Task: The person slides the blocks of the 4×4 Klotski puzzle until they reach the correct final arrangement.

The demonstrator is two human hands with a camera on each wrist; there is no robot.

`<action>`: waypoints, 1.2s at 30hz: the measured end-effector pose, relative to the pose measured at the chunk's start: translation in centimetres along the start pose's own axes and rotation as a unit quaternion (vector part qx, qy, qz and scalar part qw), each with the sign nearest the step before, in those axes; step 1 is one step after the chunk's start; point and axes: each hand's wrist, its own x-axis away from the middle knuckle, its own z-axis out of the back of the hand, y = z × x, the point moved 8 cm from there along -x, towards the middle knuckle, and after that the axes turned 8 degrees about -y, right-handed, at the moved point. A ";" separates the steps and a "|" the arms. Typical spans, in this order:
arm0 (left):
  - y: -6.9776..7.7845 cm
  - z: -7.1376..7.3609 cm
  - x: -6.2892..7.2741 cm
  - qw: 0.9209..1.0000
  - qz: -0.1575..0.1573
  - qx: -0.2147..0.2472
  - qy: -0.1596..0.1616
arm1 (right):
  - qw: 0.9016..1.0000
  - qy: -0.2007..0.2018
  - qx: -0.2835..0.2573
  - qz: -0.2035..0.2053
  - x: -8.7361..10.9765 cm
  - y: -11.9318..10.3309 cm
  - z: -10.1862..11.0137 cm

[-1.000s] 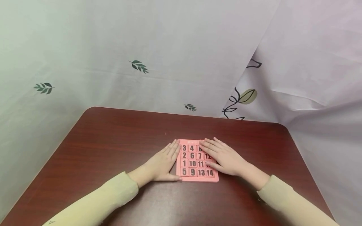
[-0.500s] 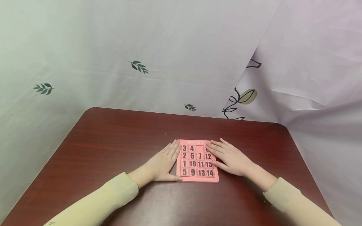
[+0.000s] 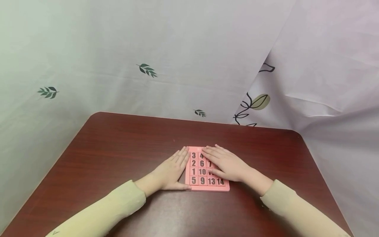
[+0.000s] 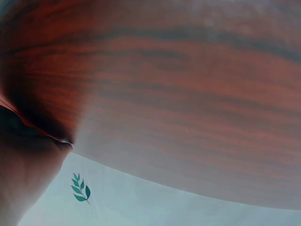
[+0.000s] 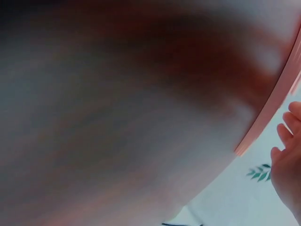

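A pink number sliding puzzle (image 3: 211,188) lies flat on the table in the head view, its tiles bearing black numerals. Along its left edge rests my left hand (image 3: 169,172), fingers straight and thumb at the near left corner. My right hand (image 3: 229,165) lies over the puzzle's upper right part, with extended fingers reaching toward the 4 tile; it hides several tiles there. The bottom row 5, 9, 13, 14 shows. In the right wrist view the puzzle's edge (image 5: 269,113) appears beside my right hand (image 5: 288,169). The left wrist view shows part of my left hand (image 4: 30,174).
The dark red wooden table (image 3: 133,138) has rounded far corners and extends around the puzzle on all sides. Pale cloth (image 3: 177,49) with leaf prints hangs behind it and at both sides.
My right hand first drew back right, showing a gap in the top row and the 8 tile right of it. Now it has moved left over the tiles. My left hand stays put.
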 end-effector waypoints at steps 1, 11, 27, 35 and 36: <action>0.0 0.0 0.0 1.000 0.000 0.000 0.000 | 1.000 -0.004 0.005 0.002 -0.3 -0.2 -0.1; 0.0 -0.1 -0.1 1.000 0.003 -0.004 -0.003 | 1.000 -0.010 0.026 -0.008 0.8 0.5 -0.5; 0.1 0.0 0.0 1.000 0.000 0.009 -0.011 | 1.000 -0.009 0.019 0.020 -1.1 -1.5 -0.2; 0.1 0.1 0.0 1.000 -0.002 0.000 -0.004 | 0.999 -0.033 0.031 0.027 -2.7 -2.2 -0.7; 0.0 0.1 0.1 1.000 -0.001 -0.001 -0.003 | 0.999 -0.031 0.030 0.027 -2.6 -2.1 -0.6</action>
